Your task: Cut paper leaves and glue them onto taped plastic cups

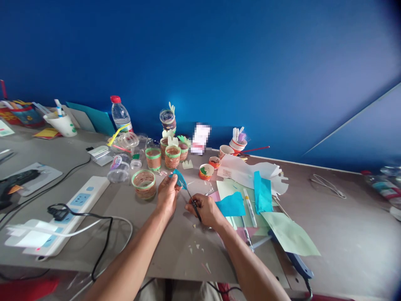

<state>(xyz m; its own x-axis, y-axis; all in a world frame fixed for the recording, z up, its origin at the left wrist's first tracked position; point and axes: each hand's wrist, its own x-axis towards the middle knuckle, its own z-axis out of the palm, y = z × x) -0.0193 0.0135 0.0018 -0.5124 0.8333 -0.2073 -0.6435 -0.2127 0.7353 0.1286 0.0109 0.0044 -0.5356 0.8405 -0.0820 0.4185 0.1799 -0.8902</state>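
Observation:
My left hand (168, 193) pinches a small piece of blue paper (179, 177) above the middle of the table. Scissors (194, 203) are in my right hand (203, 209), their blades reaching up to the lower right edge of that paper. Just left of my left hand stands a brown cup with a green rim (143, 184). Behind it are several similar brown cups, one of them a cup with cut-out paper shapes (172, 157). Larger blue paper pieces (232, 205) lie to the right of my right hand, beside a white marker (250, 207).
On the left lie a power strip (84, 200) with cables and a black glue gun (19, 184). A water bottle (120, 115) stands at the back. Small paper scraps (196, 246) lie in front. To the right are green paper (290, 234) and a white cable (328, 186).

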